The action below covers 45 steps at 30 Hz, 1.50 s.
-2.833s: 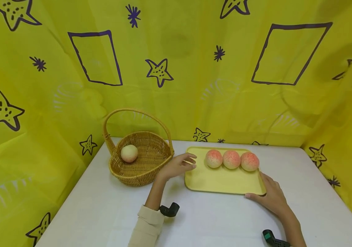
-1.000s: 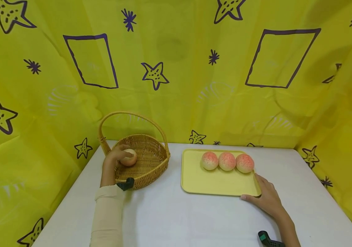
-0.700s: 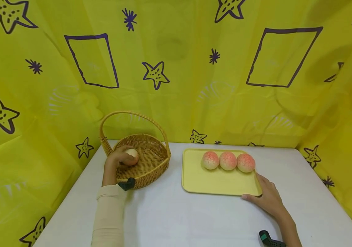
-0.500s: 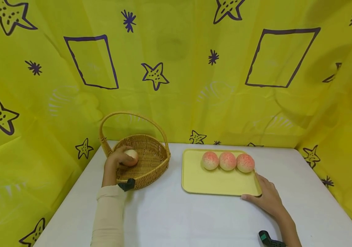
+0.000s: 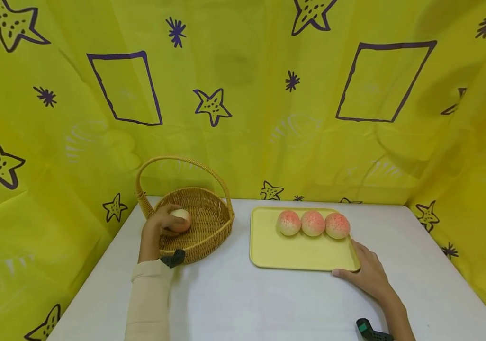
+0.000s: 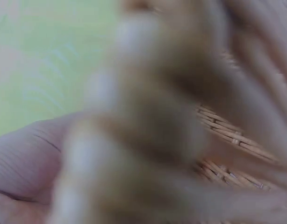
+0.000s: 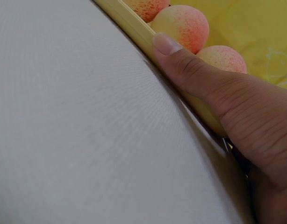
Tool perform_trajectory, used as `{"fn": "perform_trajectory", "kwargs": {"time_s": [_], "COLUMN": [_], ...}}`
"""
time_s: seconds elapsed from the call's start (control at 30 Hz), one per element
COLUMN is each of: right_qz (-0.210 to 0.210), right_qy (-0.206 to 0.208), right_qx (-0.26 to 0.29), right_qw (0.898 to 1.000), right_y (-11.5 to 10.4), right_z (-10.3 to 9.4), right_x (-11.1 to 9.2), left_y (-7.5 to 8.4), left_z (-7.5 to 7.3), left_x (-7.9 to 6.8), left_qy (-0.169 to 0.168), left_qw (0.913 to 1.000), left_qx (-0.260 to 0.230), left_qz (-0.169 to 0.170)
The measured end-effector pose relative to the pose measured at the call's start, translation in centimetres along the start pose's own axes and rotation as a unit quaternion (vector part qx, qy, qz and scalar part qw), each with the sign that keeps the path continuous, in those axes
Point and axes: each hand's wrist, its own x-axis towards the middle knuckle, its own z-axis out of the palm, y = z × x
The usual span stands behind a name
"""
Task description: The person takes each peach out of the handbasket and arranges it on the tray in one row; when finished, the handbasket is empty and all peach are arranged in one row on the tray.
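Note:
In the head view my left hand (image 5: 163,221) reaches inside the wicker basket (image 5: 209,246), its fingers curled round a pale peach (image 5: 182,219) at the basket's left side. The left wrist view shows blurred fingers (image 6: 148,102) with woven wicker behind them. Three pink-topped peaches (image 5: 313,223) stand in a row along the back of a yellow tray (image 5: 302,255). My right hand (image 5: 371,274) grips the tray's front right corner. From the right wrist view, the thumb (image 7: 185,67) lies along the tray's rim, close to the peaches.
A tall arched handle (image 5: 183,159) rises over the basket. White cloth covers the table (image 5: 243,303), and a yellow patterned curtain (image 5: 251,142) hangs right behind and on both sides. Each wrist carries a small black camera (image 5: 174,258).
My left hand has moved left from beside the tray into the basket and taken hold of the peach there. My right hand stays at the tray's corner.

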Motion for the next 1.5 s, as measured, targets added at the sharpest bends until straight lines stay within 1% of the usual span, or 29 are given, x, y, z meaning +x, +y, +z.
{"fn": "perform_trajectory", "kwargs": {"time_s": [0.2,0.3,0.43,0.57,0.7,0.8,0.87,0.97,1.1,1.27,1.4,1.5], "right_qz": [0.000,-0.001,0.001,0.003,0.003,0.003,0.002,-0.001,-0.002,0.003,0.002,-0.001], "right_qy": [0.000,0.000,-0.001,-0.003,-0.004,-0.004,-0.003,-0.001,-0.002,-0.006,-0.005,-0.003], "right_qx": [-0.002,-0.003,-0.005,-0.003,0.002,0.001,0.002,0.004,0.005,0.002,0.003,0.003], "right_qw": [1.000,1.000,1.000,1.000,1.000,1.000,1.000,1.000,1.000,1.000,1.000,1.000], "right_y": [0.1,0.2,0.2,0.1,0.0,0.0,0.1,0.0,0.0,-0.1,-0.1,-0.1], "right_z": [0.1,0.2,0.2,0.3,0.3,0.3,0.2,0.1,0.0,0.1,0.1,0.0], "right_x": [-0.1,-0.1,0.0,0.1,0.0,0.0,-0.1,0.0,0.0,0.1,0.1,0.1], "left_y": [-0.2,-0.1,0.4,0.7,0.9,0.9,1.0,1.1,1.6,2.1,2.6,2.9], "left_z": [-0.1,-0.3,-0.3,-0.1,0.0,0.2,0.4,0.7,1.2,1.7,2.1,2.5], "left_x": [-0.3,-0.3,-0.4,-0.3,-0.2,-0.2,-0.4,-0.7,-1.1,-1.6,-1.9,-2.2], "left_qy": [-0.010,-0.018,-0.034,-0.062,-0.089,-0.116,-0.140,-0.170,-0.209,-0.244,-0.257,-0.263], "left_qw": [0.9998,0.9992,0.9965,0.9910,0.9872,0.9829,0.9774,0.9656,0.9461,0.9247,0.9139,0.9097], "left_qx": [-0.014,-0.018,-0.051,-0.092,-0.097,-0.091,-0.092,-0.112,-0.130,-0.132,-0.130,-0.126], "left_qz": [0.010,0.031,0.057,0.075,0.090,0.110,0.129,0.161,0.211,0.260,0.286,0.296]}}
